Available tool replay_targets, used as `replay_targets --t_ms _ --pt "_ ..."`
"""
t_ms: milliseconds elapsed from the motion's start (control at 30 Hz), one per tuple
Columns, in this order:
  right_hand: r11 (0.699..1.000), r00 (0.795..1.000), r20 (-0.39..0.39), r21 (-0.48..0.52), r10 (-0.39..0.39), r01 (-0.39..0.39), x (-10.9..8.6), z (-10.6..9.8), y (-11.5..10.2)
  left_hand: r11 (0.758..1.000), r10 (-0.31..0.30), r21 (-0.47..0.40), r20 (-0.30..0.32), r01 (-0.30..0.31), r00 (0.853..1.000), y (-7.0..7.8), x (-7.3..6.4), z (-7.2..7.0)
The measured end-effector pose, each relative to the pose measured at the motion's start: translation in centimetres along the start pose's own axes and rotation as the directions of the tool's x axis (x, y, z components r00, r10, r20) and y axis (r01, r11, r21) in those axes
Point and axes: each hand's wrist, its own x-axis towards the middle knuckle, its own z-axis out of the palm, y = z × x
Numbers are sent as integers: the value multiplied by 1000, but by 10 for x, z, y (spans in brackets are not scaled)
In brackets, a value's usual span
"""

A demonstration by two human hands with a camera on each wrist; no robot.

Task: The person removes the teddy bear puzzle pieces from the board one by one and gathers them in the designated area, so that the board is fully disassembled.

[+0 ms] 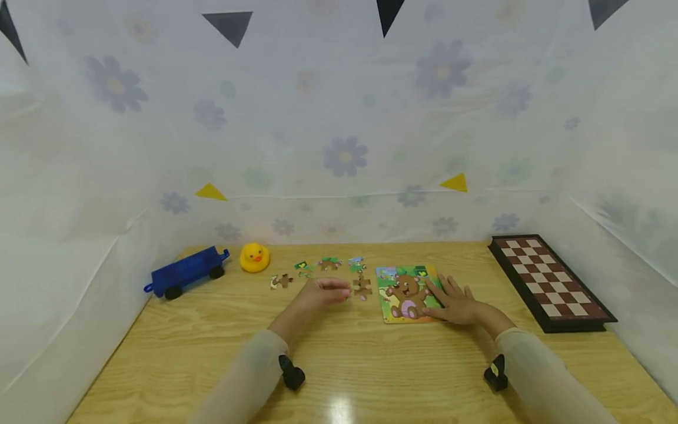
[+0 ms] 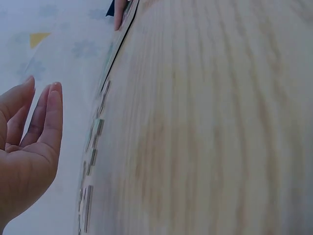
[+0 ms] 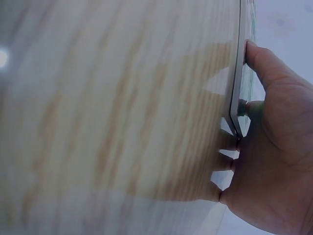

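Observation:
A jigsaw puzzle (image 1: 397, 297) with a brown bear picture lies flat on the table. My right hand (image 1: 454, 303) rests over its right edge, fingers spread; in the right wrist view the thumb (image 3: 264, 61) touches the board's edge. My left hand (image 1: 320, 292) hovers left of the puzzle, beside a brown puzzle piece (image 1: 362, 285). In the left wrist view its fingers (image 2: 51, 115) are loosely bent, with no piece visible between them and the thumb. Other loose pieces lie behind and left of this hand, among them a bear-face piece (image 1: 329, 263) and a brown piece (image 1: 282, 281).
A yellow rubber duck (image 1: 255, 258) and a blue toy wagon (image 1: 185, 272) with black wheels stand at the back left. On the right lies a checkered game board (image 1: 548, 280) in a black frame. White floral cloth (image 1: 344, 118) encloses the table (image 1: 371, 371) at the back and sides.

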Motion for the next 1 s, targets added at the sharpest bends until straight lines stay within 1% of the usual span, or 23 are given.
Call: replay_targets --t_ms 100,267,367,467,533,567,767,1000 --pt "1000 1000 -3 -21 3 -3 2 1 2 1000 -2 -23 36 3 999 -3 3 10" --pt "999 1000 5 -42 6 -6 3 0 3 999 -1 -44 77 4 997 -7 9 29" --pt "1000 1000 13 -27 0 0 1 -2 1 999 -5 -39 89 8 996 -10 13 42" --pt "1000 1000 20 -24 1 -1 0 -2 1 998 -9 -67 112 17 994 -12 18 53" --pt "1000 1000 15 -21 -2 2 1 0 1 998 -1 -65 125 9 992 -13 21 61" --pt "999 1000 15 -37 6 -5 2 1 2 998 5 -68 135 4 991 -13 22 64" --pt "1000 1000 15 -28 12 -12 4 2 3 1000 14 -3 149 -13 989 -12 27 81" --pt "1000 1000 11 -25 9 -8 3 2 4 1000 28 0 158 -28 987 -16 37 96"
